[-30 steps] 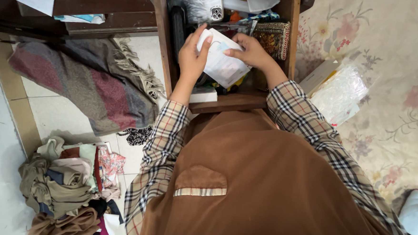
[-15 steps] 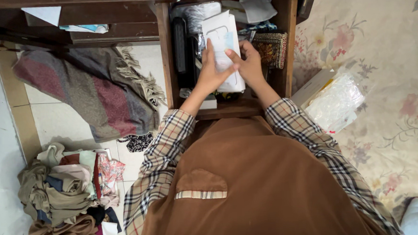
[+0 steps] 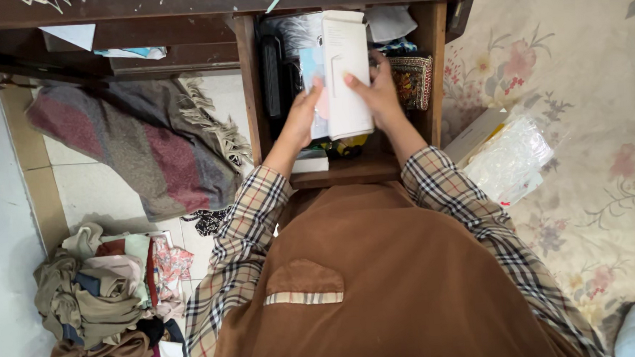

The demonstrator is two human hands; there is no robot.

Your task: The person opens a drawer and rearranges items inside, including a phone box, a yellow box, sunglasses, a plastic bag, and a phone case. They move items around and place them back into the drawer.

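Left hand [image 3: 301, 120] pressed against the left face of a tall white rectangular cardboard box [image 3: 346, 75], fingers spread up along a pale blue and pink panel on that side. Right hand [image 3: 377, 96] clasping the same box from the right, thumb laid across its white front, remaining fingers wrapped behind the edge. Box upright, slightly tilted, raised over the open dark brown wooden drawer [image 3: 251, 88] at the far middle of the scene. Both forearms sleeved in beige, black and white plaid (cuffs near the drawer's front lip).

Inside the drawer, left of the box: a black oblong object [image 3: 271, 76], kind unclear. Right of the box: a patterned woven pouch in dark red and gold [image 3: 411, 79], with a crumpled white cloth [image 3: 389, 22] farther back. Just below the left wrist: a small flat white box [image 3: 311, 161] at the drawer's near edge.

Outward on the left floor: a grey and maroon fringed woollen shawl [image 3: 138, 144], then a heap of mixed clothes [image 3: 103, 298] nearer. On the right: a clear crinkled plastic bag [image 3: 512, 157] lying on a cream floral carpet [image 3: 593, 186].
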